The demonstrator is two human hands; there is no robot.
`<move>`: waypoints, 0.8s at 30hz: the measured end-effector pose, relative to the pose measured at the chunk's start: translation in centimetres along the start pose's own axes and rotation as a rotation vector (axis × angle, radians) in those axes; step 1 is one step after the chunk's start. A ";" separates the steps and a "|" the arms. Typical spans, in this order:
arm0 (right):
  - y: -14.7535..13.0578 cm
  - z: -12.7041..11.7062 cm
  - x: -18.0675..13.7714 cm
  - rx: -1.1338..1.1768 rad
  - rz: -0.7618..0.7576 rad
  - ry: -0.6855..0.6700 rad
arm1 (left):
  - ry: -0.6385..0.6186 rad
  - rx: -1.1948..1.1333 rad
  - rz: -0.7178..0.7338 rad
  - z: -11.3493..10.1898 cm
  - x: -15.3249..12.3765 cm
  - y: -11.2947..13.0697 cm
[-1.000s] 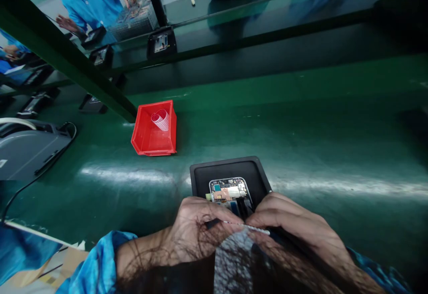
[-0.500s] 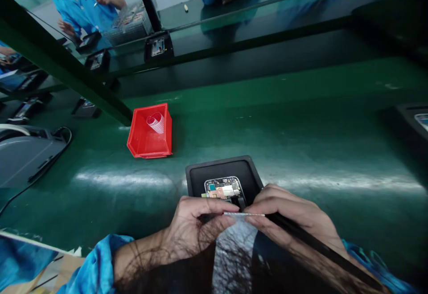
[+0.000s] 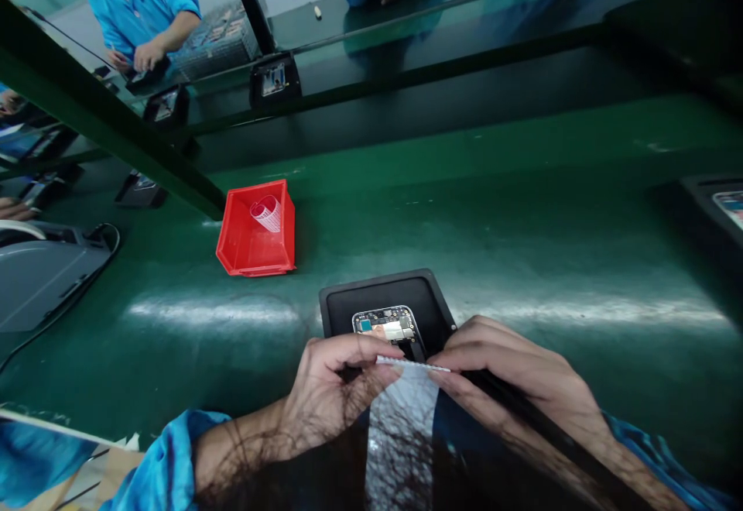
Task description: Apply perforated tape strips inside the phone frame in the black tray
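Note:
A black tray (image 3: 348,300) lies on the green belt in front of me, holding an opened phone (image 3: 388,325) with its circuit board showing. My left hand (image 3: 328,395) and my right hand (image 3: 511,379) are both closed in a pinch on a shiny film sheet (image 3: 403,426) that hangs toward me over the phone's near half. My right hand also carries a thin black tool (image 3: 539,426) that runs back along my forearm. Both sleeves are blue.
A red bin (image 3: 249,240) with a roll of red-and-white tape (image 3: 265,213) sits left of the tray. A grey machine (image 3: 40,271) stands far left, another tray with a phone (image 3: 723,209) at the right edge. Across the belt, people in blue work at more trays (image 3: 275,79).
My hands have lifted the film's far edge slightly up and away from me. The view has shifted a little, bringing the tray at the right edge into sight.

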State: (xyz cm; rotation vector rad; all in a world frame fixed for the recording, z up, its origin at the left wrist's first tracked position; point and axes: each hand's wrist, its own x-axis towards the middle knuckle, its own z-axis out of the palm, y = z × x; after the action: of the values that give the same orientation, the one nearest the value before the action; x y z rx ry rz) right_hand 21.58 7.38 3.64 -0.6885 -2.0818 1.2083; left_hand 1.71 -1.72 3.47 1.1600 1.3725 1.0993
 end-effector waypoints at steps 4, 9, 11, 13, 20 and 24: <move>-0.2 0.0 0.1 0.024 0.026 -0.021 | -0.002 -0.025 0.010 0.0 0.0 0.4; -0.4 -1.9 0.5 -0.017 -0.024 -0.155 | 0.034 -0.175 0.016 -1.0 0.5 0.3; -0.3 -2.8 0.5 -0.131 -0.036 -0.214 | 0.032 -0.227 0.029 -1.4 0.8 0.3; 0.0 -3.3 0.3 -0.291 -0.025 -0.310 | -0.013 -0.232 0.040 -1.5 0.9 0.6; 1.0 -3.0 -0.6 -0.513 -0.017 -0.540 | -0.266 0.097 0.199 -0.1 0.9 1.8; 0.8 -2.9 -0.6 -0.483 -0.080 -0.433 | -0.268 0.343 0.295 0.2 0.9 1.3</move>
State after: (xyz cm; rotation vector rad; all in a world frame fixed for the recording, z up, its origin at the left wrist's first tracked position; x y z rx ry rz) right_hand 24.19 8.99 3.88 -0.5756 -2.7831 0.8648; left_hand 2.01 -0.64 4.62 1.7373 1.2324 0.8844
